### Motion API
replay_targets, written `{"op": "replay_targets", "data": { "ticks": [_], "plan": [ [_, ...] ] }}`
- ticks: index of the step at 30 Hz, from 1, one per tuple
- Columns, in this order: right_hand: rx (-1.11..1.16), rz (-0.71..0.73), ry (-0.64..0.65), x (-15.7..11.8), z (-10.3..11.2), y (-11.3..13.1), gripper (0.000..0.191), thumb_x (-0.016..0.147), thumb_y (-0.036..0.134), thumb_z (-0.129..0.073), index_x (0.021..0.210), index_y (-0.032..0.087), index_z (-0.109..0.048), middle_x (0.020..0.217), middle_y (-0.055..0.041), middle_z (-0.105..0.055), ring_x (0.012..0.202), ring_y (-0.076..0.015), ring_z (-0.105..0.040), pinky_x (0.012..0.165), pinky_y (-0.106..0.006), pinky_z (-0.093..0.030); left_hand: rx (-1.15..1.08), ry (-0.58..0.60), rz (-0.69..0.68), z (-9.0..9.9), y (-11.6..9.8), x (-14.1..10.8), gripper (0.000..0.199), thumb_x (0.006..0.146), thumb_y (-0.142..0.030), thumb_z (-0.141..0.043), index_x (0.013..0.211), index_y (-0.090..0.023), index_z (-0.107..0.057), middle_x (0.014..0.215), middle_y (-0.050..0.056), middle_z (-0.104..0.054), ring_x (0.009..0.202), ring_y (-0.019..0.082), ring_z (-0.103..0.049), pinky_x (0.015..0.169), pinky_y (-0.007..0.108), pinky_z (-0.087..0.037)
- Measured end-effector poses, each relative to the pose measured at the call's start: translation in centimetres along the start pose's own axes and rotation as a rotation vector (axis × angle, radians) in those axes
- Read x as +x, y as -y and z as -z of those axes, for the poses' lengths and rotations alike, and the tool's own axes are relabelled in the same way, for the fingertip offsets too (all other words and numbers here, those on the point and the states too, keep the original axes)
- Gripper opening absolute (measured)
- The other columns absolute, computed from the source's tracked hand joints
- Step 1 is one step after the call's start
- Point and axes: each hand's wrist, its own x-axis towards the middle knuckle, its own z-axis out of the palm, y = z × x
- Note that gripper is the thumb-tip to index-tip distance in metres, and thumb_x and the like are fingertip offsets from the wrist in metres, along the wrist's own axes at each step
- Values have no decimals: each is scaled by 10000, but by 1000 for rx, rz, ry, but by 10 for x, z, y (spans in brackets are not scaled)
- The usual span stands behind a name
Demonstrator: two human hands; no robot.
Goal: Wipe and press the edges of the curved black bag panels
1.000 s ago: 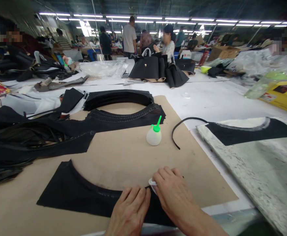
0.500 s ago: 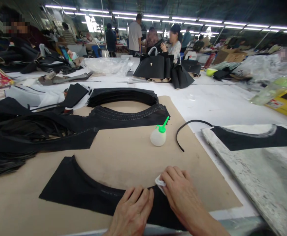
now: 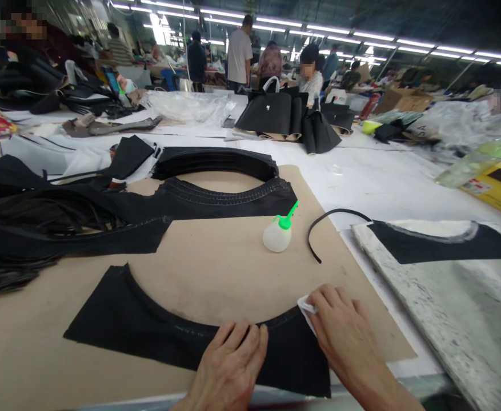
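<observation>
A black curved panel (image 3: 168,337), leather-like, lies on brown paper (image 3: 216,251) with its concave edge facing away from me. My left hand (image 3: 235,357) rests flat on the panel's middle, fingertips at the curved edge. Pinched in my right hand (image 3: 344,322) is a folded white cloth (image 3: 307,304), which touches the curved edge near the panel's right end. Faint pale marks show along the curve left of my left hand. Beyond the panel stands a round white squeeze bottle (image 3: 277,237) with a green spout.
A thin black strip (image 3: 314,228) curls right of the bottle. Another black panel (image 3: 443,240) lies on a stained pale board (image 3: 430,291). Stacked black panels (image 3: 216,165) and loose black strips (image 3: 57,220) are at left. Black bags (image 3: 271,114) stand farther back, with people beyond.
My right hand has slid rightward along the curved edge with the white cloth, uncovering the panel's lower right corner. My left hand stays in nearly the same place.
</observation>
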Motion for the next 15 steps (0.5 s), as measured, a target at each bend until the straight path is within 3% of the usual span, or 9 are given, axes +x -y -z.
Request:
{"op": "replay_targets", "data": {
  "ticks": [6, 12, 15],
  "plan": [
    [131, 80, 30, 1, -4, 22, 103, 885, 140, -570, 864, 240, -588, 877, -14, -605, 838, -231, -475, 744, -366, -259, 17, 7, -3, 0, -1, 0, 358, 938, -143, -352, 1172, -117, -622, 1026, 79, -659, 1013, 204, -533, 926, 335, -354],
    [-42, 2, -37, -5, -9, -3, 120, 904, 156, -499, 831, 231, -557, 826, -41, -581, 823, -259, -467, 719, -379, -252, -14, -12, 8, 1, 0, 1, 412, 998, -173, -266, 1141, -114, -648, 1007, 56, -671, 998, 193, -531, 926, 319, -349],
    [43, 34, -51, -3, -4, 0, 111, 921, 164, -484, 872, 231, -557, 873, -36, -587, 833, -246, -468, 731, -371, -262, -10, -10, 9, 1, -1, 3, 428, 1006, -180, -247, 1133, -109, -649, 1003, 50, -673, 993, 193, -531, 917, 323, -353]
  ]
}}
